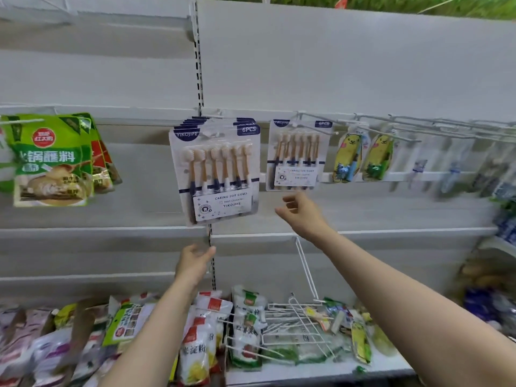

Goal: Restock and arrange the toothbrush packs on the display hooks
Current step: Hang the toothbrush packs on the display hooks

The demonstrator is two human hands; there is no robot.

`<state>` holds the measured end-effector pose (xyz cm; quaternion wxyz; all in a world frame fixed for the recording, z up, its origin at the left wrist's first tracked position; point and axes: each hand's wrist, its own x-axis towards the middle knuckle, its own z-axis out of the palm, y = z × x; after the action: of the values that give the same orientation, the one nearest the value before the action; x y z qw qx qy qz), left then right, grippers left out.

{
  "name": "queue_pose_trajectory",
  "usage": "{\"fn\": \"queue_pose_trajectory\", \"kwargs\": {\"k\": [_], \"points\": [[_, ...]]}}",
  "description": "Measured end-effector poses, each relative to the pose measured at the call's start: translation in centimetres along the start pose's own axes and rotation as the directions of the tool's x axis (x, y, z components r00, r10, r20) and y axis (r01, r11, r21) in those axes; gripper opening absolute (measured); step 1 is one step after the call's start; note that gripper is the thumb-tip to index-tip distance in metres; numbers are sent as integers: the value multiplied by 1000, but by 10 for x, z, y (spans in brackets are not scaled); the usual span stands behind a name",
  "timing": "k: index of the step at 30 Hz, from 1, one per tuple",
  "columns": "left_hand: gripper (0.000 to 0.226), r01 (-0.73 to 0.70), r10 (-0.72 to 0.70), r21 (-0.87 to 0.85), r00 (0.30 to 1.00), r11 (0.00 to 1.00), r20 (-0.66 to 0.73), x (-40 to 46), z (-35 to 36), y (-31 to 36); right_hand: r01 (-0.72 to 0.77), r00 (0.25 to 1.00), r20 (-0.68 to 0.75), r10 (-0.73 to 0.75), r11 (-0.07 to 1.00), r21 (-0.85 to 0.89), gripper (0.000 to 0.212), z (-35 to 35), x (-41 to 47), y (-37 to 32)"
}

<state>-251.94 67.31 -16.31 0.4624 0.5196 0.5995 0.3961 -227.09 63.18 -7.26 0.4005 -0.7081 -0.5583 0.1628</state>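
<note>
White shelving wall (335, 65) w/ toothbrush packs (215, 169) on hooks (stacked); left hand (194, 262) & right hand (300, 216) loosely curled, empty.

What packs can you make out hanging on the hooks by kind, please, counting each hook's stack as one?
Six-brush toothbrush stacks: 2
Yellow cartoon toothbrush packs: 2
Green food pouch stack: 1
Blurred packs farther right: cannot count
Total: 5
</note>
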Motion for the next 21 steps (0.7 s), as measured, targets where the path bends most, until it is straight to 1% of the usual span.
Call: {"fn": "queue_pose_trajectory", "kwargs": {"k": [1,3,5,7,9,11,13,14,16,19,21], "points": [[66,7,-9,65,1000,998,29,-10,8,2,-5,999,43,9,996,-93,48,-10,-6,13],[63,-42,22,197,994,980,103,-28,29,9,10,991,132,28,960,-281,49,-35,-20,40],[63,-144,94,292,979,946,179,-50,55,27,56,977,209,36,906,-420,49,-66,-36,63],[63,-266,181,337,948,903,263,-75,87,50,99,972,234,28,853,-513,48,-103,-52,85],[61,-393,269,392,903,832,334,-104,124,77,105,976,215,24,813,-572,47,-148,-71,107],[60,-519,366,463,848,718,383,-137,163,105,104,983,181,9,787,-608,47,-199,-92,128],[60,-629,464,507,777,589,426,-175,204,132,103,990,137,-17,754,-649,47,-255,-116,149],[60,-676,507,511,737,531,447,-195,226,144,103,993,117,-33,740,-665,47,-285,-129,159],[60,-743,566,499,666,446,486,-239,269,165,91,996,75,-55,725,-683,47,-344,-155,178],[59,-822,625,445,563,354,542,-299,337,189,58,995,-17,-99,708,-704,47,-424,-200,211],[57,-868,659,399,488,296,572,-334,383,200,20,990,-89,-113,721,-692,46,-467,-230,236]]}}
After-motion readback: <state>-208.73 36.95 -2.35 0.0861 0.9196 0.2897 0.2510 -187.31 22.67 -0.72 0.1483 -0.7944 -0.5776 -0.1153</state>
